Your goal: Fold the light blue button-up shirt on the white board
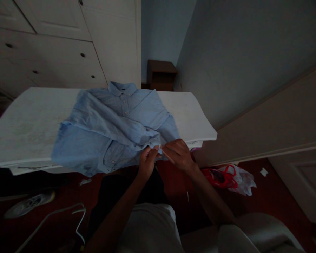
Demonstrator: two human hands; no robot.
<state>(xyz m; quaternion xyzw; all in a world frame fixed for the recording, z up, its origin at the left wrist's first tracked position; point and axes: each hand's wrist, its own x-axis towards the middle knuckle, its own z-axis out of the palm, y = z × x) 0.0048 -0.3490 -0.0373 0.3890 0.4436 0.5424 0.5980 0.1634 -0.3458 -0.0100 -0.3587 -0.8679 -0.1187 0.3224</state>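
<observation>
A light blue button-up shirt (pixel 137 116) lies spread on a white board, its collar at the far edge and its front facing up. One sleeve runs diagonally across the shirt toward me, and its cuff (pixel 154 143) is between my hands at the near edge. My left hand (pixel 147 160) pinches the cuff from the left, thumb on top. From the right, my right hand (pixel 178 153) grips the same cuff with its fingertips. The other cuff (pixel 109 160) rests at the near edge, left of my hands. Fine detail at my fingertips is too dark to make out.
The white board (pixel 28 123) stretches left and right before me. Behind it stand white drawers (pixel 63 59) and a small brown cabinet (pixel 162 72). On the red floor are a shoe (pixel 30 203), a pale cable (pixel 50 214) and a red-and-white plastic bag (pixel 239 179). A wall (pixel 252 70) rises at right.
</observation>
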